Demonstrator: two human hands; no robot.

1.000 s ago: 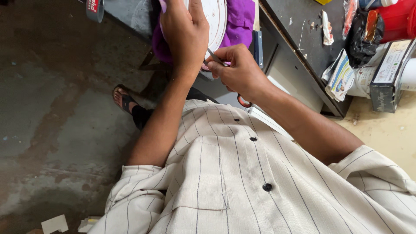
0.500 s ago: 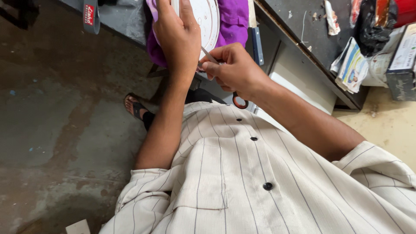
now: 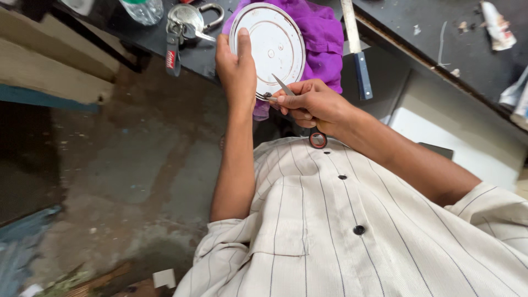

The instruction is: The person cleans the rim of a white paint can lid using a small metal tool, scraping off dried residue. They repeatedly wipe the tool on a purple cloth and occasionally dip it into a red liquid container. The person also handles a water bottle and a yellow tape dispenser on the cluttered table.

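your left hand [image 3: 236,69] grips the disc [image 3: 268,49] upright over the purple cloth [image 3: 322,38] while your right hand [image 3: 311,104] works closed scissors [image 3: 283,87] at its lower rim, so keep the tip steady.

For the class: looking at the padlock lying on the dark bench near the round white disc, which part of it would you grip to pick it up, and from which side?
Probably the padlock's curved shackle: it sticks out to the right of the round body as an open loop, so a finger can hook it from above. The left side is crowded by the keys and their strap.
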